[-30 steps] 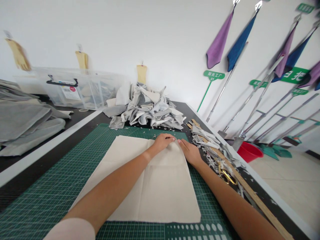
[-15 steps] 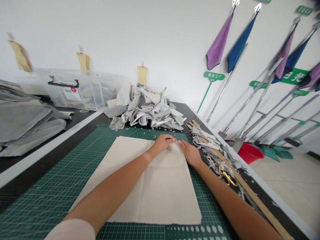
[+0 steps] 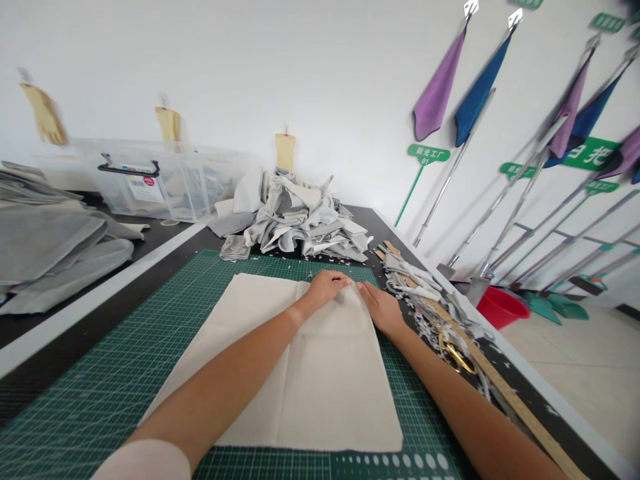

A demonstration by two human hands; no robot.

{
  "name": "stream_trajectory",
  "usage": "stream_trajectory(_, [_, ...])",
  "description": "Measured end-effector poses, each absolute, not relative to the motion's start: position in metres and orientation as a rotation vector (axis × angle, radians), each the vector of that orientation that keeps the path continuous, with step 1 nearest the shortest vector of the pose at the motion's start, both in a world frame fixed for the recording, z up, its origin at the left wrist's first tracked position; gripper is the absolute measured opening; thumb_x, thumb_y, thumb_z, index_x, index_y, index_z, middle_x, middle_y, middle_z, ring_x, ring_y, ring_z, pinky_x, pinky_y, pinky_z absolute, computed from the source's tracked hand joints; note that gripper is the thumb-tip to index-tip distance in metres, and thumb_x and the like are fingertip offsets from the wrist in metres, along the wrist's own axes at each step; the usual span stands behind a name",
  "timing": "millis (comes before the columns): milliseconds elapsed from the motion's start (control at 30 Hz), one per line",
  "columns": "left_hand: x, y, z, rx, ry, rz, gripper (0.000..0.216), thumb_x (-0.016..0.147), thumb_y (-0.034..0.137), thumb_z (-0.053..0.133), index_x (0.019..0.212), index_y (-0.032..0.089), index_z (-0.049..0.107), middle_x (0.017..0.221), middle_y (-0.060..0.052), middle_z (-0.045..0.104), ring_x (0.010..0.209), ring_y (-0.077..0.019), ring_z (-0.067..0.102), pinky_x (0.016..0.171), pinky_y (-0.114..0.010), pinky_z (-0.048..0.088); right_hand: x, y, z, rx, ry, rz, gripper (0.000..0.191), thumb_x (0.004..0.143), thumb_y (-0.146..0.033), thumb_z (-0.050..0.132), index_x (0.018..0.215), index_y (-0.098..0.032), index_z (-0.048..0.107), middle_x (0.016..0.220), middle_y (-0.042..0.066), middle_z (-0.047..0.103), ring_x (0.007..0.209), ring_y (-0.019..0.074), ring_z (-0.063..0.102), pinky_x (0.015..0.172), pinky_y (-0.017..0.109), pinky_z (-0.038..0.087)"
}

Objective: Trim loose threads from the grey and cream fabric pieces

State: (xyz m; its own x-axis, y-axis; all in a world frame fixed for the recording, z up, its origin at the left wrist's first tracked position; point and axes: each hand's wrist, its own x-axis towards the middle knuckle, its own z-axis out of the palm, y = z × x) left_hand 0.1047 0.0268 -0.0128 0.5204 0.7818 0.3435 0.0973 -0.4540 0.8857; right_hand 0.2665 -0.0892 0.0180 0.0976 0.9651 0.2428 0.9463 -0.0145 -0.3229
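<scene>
A cream cloth sheet (image 3: pixel 310 373) lies flat on the green cutting mat (image 3: pixel 100 393). Both my hands rest at the sheet's far right corner. My left hand (image 3: pixel 326 287) has its fingers curled down on the cloth's far edge. My right hand (image 3: pixel 381 307) lies flat on the cloth beside it, fingers stretched toward the corner. The two hands' fingertips almost touch.
A heap of grey and white fabric scraps (image 3: pixel 300 223) sits behind the mat. Yellow-handled scissors (image 3: pixel 454 352), a wooden ruler (image 3: pixel 505 393) and trimmings lie along the right edge. Folded grey cloth (image 3: pixel 50 253) and a clear plastic bin (image 3: pixel 150 180) stand at the left. Mops lean on the right wall.
Hardly anything has changed: both hands stay at the cloth's far right corner, and the view has shifted only slightly.
</scene>
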Motion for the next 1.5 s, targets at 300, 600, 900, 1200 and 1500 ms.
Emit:
stream_trajectory(300, [0.1057, 0.0291, -0.0142, 1.904, 0.728, 0.992, 0.026, 0.085, 0.034, 0.062, 0.097, 0.017, 0.078, 0.098, -0.005, 0.077, 0.092, -0.0192, 0.069, 0.091, -0.029, 0.05, 0.266, -0.0892, 0.0177, -2.015, -1.817, 0.114, 0.052, 0.102, -0.062, 0.02, 0.082, -0.025, 0.05, 0.077, -0.001, 0.064, 0.074, 0.0156, 0.063, 0.059, 0.025, 0.03])
stream_trajectory(600, [0.1063, 0.0284, -0.0131, 1.889, 0.723, 1.017, 0.025, 0.085, 0.032, 0.062, 0.096, 0.017, 0.078, 0.098, -0.005, 0.077, 0.092, -0.0191, 0.069, 0.091, -0.029, 0.05, 0.2669, -0.0876, 0.0152, -2.024, -1.818, 0.093, 0.051, 0.103, -0.06, 0.019, 0.083, -0.025, 0.05, 0.077, 0.0, 0.064, 0.075, 0.0165, 0.063, 0.061, 0.025, 0.031])
stream_trajectory(900, [0.1059, 0.0249, -0.0126, 1.916, 0.741, 1.031, 0.025, 0.086, 0.033, 0.061, 0.096, 0.018, 0.078, 0.099, -0.005, 0.077, 0.095, -0.0195, 0.068, 0.09, -0.029, 0.05, 0.2664, -0.0886, 0.015, -1.985, -1.831, 0.074, 0.05, 0.104, -0.057, 0.021, 0.081, -0.025, 0.051, 0.08, 0.001, 0.066, 0.075, 0.0174, 0.064, 0.062, 0.026, 0.033])
stream_trajectory(1200, [0.1035, 0.0257, -0.0124, 2.016, 0.798, 0.97, 0.025, 0.085, 0.034, 0.061, 0.099, 0.022, 0.078, 0.104, -0.004, 0.076, 0.098, -0.0201, 0.067, 0.092, -0.028, 0.049, 0.2659, -0.0881, 0.0164, -2.042, -1.85, 0.053, 0.053, 0.104, -0.058, 0.019, 0.083, -0.024, 0.054, 0.082, 0.002, 0.068, 0.078, 0.0166, 0.065, 0.06, 0.025, 0.031])
stream_trajectory(1500, [0.1043, 0.0227, -0.0107, 2.066, 0.846, 0.968, 0.025, 0.086, 0.035, 0.061, 0.098, 0.022, 0.079, 0.105, -0.005, 0.076, 0.1, -0.0219, 0.067, 0.093, -0.03, 0.049, 0.2663, -0.0879, 0.0155, -2.05, -1.829, 0.035, 0.053, 0.104, -0.059, 0.019, 0.083, -0.024, 0.053, 0.081, 0.002, 0.067, 0.08, 0.0174, 0.065, 0.062, 0.026, 0.032])
